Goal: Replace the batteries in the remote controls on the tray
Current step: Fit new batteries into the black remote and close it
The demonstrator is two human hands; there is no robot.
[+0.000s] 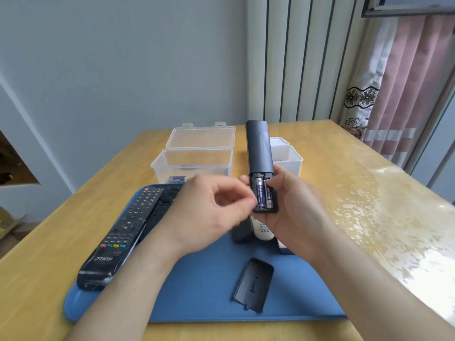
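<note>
My right hand (pixel 293 210) grips a dark grey remote (pixel 259 148), held upright above the blue tray (pixel 202 299) with its back toward me. Its battery bay is uncovered and two batteries (pixel 264 195) lie side by side in it. My left hand (pixel 209 207) is just left of the bay with fingers curled, fingertips at the left battery; it is blurred and I cannot tell whether it pinches anything. The remote's battery cover (pixel 254 284) lies on the tray near me. A long black remote (pixel 123 232) and a second black remote (pixel 165 200) rest on the tray's left side.
A clear plastic box (pixel 192 161) with its lid raised stands behind the tray, with batteries (pixel 177 179) in it. A white box (pixel 288 158) stands behind the held remote. A white remote (pixel 263 230) and a dark one lie under my hands. The wooden table (pixel 369 217) extends right.
</note>
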